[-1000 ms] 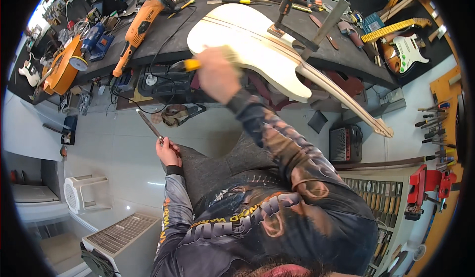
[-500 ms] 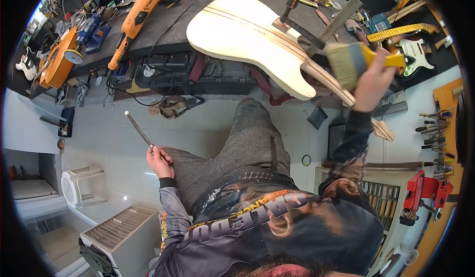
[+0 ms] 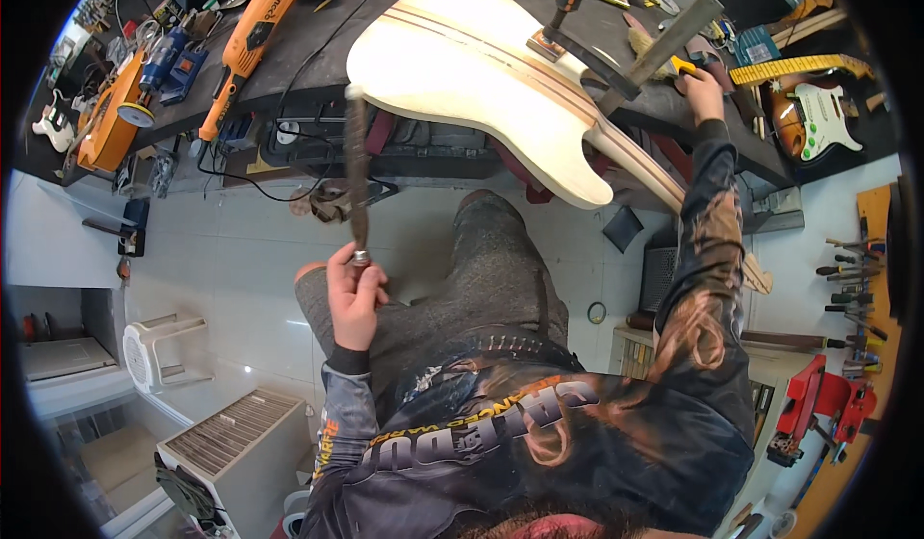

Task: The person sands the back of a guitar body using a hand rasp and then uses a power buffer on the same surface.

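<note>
Ahead of my left hand point(image 3: 356, 294), its fingers wrapped round the handle of a long file point(image 3: 358, 168), lies the pale guitar point(image 3: 452, 67) on the bench point(image 3: 332, 87); I can't tell whether the blurred tip touches its edge. A careless swing could dent that bare wood. My right hand point(image 3: 705, 93) has its fingers closed about the yellow handle of a brush point(image 3: 683, 64), the clamp point(image 3: 674, 42) just left of them. Dragging bristles against that bar could, I judge, jar it and let the guitar slip.
</note>
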Demonstrator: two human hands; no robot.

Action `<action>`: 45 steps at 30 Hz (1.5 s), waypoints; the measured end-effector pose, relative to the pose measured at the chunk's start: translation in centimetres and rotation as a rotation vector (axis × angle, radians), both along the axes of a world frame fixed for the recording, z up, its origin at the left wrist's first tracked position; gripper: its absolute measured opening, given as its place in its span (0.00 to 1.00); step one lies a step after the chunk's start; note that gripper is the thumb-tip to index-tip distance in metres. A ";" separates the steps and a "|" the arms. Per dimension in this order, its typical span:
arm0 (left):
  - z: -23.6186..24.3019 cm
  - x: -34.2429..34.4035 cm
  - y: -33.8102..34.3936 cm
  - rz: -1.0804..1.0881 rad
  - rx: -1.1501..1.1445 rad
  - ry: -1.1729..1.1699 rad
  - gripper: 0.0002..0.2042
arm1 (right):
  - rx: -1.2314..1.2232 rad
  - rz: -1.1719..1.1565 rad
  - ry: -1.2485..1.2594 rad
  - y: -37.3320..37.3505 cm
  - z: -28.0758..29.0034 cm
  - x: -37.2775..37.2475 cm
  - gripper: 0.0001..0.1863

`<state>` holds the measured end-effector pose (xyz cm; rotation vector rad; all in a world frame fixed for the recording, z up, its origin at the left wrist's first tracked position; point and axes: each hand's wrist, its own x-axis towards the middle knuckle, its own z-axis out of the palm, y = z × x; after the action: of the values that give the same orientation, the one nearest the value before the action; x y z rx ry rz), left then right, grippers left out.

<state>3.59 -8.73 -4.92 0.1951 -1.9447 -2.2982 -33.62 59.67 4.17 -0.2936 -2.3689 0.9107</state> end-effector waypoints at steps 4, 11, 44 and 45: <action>2.6 -1.9 3.4 -0.189 0.042 -0.068 0.26 | 0.010 0.035 0.399 -10.9 5.7 8.5 0.15; 4.0 -5.5 7.9 -0.462 0.025 -0.075 0.21 | 0.320 0.817 0.207 -33.8 10.8 14.1 0.07; 2.3 -2.3 8.9 -0.353 -0.522 0.255 0.20 | 0.161 1.075 0.026 -33.0 3.8 10.9 0.15; 3.1 -1.4 8.8 -0.394 -0.527 0.216 0.20 | 0.219 1.075 0.031 -32.9 3.9 12.4 0.16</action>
<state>2.16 0.11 -1.85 -0.5042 -2.5423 -1.7880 -21.22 26.76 8.06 1.1694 -2.5019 1.0311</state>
